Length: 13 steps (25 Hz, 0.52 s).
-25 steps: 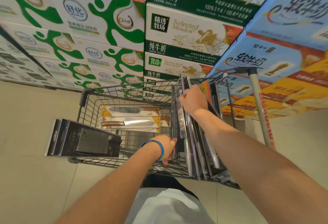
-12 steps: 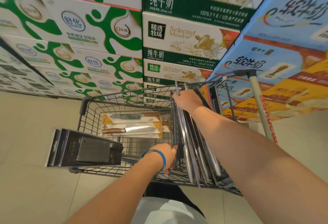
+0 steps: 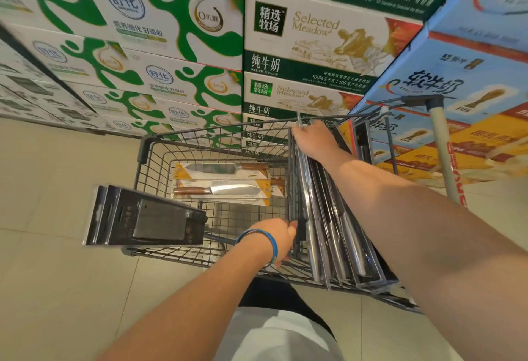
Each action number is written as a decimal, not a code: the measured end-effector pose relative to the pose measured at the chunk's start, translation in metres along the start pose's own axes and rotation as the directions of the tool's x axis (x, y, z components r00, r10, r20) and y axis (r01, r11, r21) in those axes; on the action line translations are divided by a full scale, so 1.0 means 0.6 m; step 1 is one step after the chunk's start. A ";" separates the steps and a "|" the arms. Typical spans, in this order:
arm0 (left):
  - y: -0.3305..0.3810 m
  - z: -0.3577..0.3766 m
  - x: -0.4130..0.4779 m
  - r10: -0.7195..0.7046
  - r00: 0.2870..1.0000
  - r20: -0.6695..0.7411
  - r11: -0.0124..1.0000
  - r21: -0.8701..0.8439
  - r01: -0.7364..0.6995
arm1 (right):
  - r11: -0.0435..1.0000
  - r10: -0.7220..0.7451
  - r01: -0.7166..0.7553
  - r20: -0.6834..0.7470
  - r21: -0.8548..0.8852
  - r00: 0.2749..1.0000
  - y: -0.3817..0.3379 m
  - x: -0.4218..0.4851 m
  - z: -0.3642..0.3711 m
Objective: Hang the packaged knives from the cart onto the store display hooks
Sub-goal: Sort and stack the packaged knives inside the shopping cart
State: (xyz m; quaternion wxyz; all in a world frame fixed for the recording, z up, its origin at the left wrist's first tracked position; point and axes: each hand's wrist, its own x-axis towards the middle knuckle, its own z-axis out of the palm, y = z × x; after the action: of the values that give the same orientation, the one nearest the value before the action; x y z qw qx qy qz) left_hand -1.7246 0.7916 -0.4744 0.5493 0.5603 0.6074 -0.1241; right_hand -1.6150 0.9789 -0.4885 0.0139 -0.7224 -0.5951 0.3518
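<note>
- Grey wire shopping cart (image 3: 160, 166) is where all the stock sits. Along its right side there's a row of dark clear-fronted knife packs (image 3: 328, 232) standing on edge, with steel blades shining through the plastic.
- The right grip (image 3: 314, 140) is at the far end of that row. Its fingers are curled down over the top edges of the packs, so it's closed on them.
- The left grip (image 3: 274, 239), the one with the blue wristband (image 3: 273, 246), is at the near end of the same row. It's pinching the edge of the leftmost pack, though the fingertips are mostly hidden behind it.
- That puts the upright row right between the two grips, one at each end.
- Yellow-and-white knife packs (image 3: 223, 189) with wooden handles lie flat on the cart floor, left of the row, and neither grip touches them.
- Flat black packs (image 3: 148, 217) lie across the cart's left rim and stick out over the beige tiled floor (image 3: 57, 275), well apart from both grips.
- Stacked milk cartons (image 3: 171, 32) fill the background, and a white pole (image 3: 440, 146) stands at the cart's right.
</note>
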 end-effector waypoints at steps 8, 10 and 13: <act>-0.014 0.009 0.011 -0.019 0.999 0.036 0.996 -0.081 0.021 | 0.924 -0.135 0.101 -0.066 -0.369 0.989 -0.023 0.003 0.004; -0.015 0.012 0.012 -0.016 0.999 0.028 0.996 -0.083 0.018 | 0.955 0.008 0.013 0.067 -0.297 0.998 -0.037 0.007 0.001; -0.016 0.014 0.015 -0.039 0.999 0.018 0.995 -0.092 0.041 | 0.979 0.070 -0.026 0.213 -0.204 0.975 -0.052 0.009 -0.003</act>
State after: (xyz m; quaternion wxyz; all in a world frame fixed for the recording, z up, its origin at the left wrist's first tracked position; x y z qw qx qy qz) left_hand -1.7261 0.7870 -0.4893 0.5768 0.5211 0.6191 -0.1115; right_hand -1.6405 0.9931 -0.4762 -0.1329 -0.6913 -0.6076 0.3678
